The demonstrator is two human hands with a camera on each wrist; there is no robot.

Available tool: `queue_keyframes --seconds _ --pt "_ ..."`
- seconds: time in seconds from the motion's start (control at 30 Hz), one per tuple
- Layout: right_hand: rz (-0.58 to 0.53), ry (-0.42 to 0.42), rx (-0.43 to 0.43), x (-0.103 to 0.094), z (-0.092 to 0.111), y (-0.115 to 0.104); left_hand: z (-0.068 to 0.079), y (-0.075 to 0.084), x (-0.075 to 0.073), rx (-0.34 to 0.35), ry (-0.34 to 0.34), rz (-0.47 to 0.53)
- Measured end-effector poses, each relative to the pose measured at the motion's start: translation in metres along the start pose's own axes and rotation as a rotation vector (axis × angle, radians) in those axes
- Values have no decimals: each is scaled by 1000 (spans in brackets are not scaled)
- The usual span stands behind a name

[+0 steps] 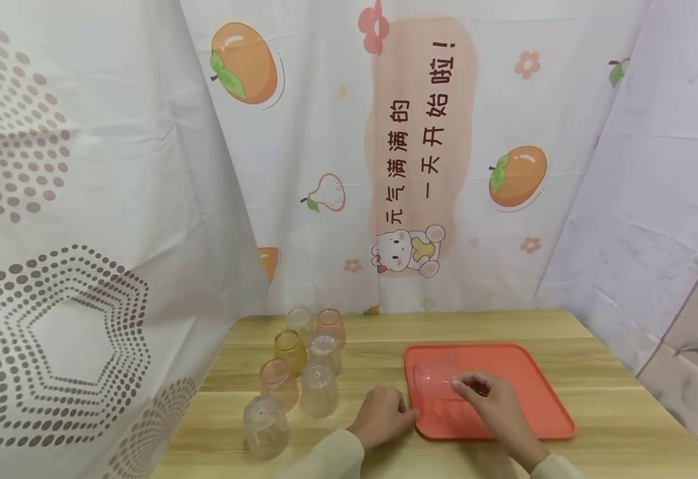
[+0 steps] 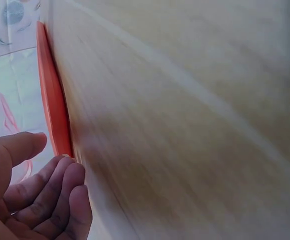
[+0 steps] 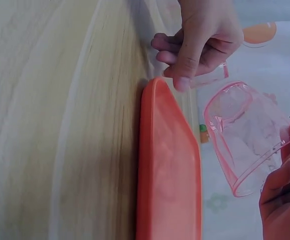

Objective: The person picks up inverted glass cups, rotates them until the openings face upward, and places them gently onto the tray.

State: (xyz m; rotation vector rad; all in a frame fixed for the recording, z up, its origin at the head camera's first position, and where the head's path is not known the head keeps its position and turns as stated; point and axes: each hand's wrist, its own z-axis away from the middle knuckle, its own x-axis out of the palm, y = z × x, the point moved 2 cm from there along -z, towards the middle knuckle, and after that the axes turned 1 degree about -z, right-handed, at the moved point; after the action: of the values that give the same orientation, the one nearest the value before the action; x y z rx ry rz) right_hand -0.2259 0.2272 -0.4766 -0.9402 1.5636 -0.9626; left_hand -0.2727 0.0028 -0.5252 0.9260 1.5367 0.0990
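Observation:
Over the left part of a red tray, my right hand pinches a clear cup at its edge with thumb and fingers. In the right wrist view the cup is tilted above the tray and looks tinted pink, with the fingertips at its rim. My left hand rests on the table by the tray's near left corner, fingers loosely curled and holding nothing. The left wrist view has its fingertips right at the red tray edge.
Left of my left hand stand several cups: clear ones, pink ones and a yellow one, close together on the wooden table. Printed curtains hang behind the table and along both sides.

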Motion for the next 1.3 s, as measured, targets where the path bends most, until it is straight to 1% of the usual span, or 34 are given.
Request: queue_keyframes --seconds 0.07,0.13,0.33,0.53,0.8,0.93,1.17,1.3 --pt "26 1 -37 0 -1 0 0 -1 1 -14 -18 -6" --pt "46 2 -54 -1 -3 -1 -1 -1 2 -19 -34 -7" --pt "90 17 -60 -9 -7 0 -5 0 9 -4 -53 -26" --pt "165 67 -173 -18 -11 9 -4 3 13 -25 -65 -28" --pt "240 132 -334 -33 -11 17 -4 10 15 -55 -98 30" --pt "270 156 -398 -41 -11 20 -2 10 16 -67 -106 17" --pt "366 168 -465 -60 -14 26 -6 9 15 -57 -104 -8" --pt "411 170 -544 -66 -18 25 -8 9 15 -74 -104 -1"
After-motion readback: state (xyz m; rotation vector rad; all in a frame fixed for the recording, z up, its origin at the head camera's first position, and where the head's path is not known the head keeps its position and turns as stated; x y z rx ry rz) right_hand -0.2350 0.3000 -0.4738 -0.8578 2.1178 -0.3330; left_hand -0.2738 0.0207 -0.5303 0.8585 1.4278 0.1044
